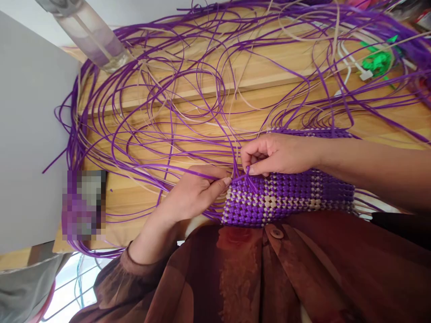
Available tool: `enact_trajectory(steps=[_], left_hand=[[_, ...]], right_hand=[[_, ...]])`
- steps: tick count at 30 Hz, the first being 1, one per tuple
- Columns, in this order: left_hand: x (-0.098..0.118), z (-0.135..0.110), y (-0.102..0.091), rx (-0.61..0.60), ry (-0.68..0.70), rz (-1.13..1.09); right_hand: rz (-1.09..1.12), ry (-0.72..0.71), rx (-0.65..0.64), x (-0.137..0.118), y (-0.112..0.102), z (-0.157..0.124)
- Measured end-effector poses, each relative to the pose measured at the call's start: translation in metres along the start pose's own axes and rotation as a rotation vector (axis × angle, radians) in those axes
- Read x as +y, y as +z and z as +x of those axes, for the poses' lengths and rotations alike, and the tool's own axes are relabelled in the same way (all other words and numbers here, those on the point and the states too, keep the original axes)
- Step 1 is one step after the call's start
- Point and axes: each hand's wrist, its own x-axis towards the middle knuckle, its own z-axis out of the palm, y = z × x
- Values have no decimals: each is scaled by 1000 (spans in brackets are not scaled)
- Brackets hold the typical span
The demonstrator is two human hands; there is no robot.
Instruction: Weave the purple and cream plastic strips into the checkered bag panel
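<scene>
A woven purple and cream panel (289, 193) lies at the near table edge, against my brown patterned clothing. My left hand (195, 193) is closed beside its left end, thumb and fingers pinching purple strands (175, 134) that run out across the table. My right hand (276, 154) rests on top of the panel with its fingers curled, pinching a purple strand end (248, 172) just above the weave. The two hands nearly meet at the panel's left corner.
Loose purple and cream strands (208, 72) loop all over the wooden table (141, 193). A clear glass bottle (90, 36) stands at the far left. A white cable and plug (362, 74) and green ribbon (379, 60) lie far right. A grey wall borders the left.
</scene>
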Motion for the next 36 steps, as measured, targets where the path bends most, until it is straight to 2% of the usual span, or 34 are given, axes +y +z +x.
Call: enact_trajectory(steps=[4, 7, 11, 14, 22, 25, 28, 30, 32, 34, 36], left_hand=[[-4, 1, -4, -39, -62, -34], [-4, 2, -3, -107, -75, -42], [-4, 4, -4, -150, -63, -35], [-4, 4, -6, -164, -64, -30], [-6, 2, -8, -210, -113, -91], [-12, 1, -9, -152, -103, -114], [-19, 3, -6, 20, -43, -162], [-22, 6, 0, 89, -9, -359], [-23, 11, 12, 22, -19, -662], [-22, 15, 26, -7, -80, -844], [-21, 19, 40, 159, -132, -902]], right_hand=[[-198, -48, 75, -9, 4, 2], [-282, -24, 34, -15, 5, 2], [-191, 175, -141, -21, 2, 2], [-88, 255, -176, -24, 0, 1], [-17, 158, -121, -19, 3, -5], [42, 124, -66, -15, 6, -5], [80, 107, -29, -12, 9, -7], [77, 102, -10, -12, 11, -8], [65, 102, 7, -12, 12, -9], [49, 107, 29, -12, 13, -10], [15, 104, 54, -13, 14, -11]])
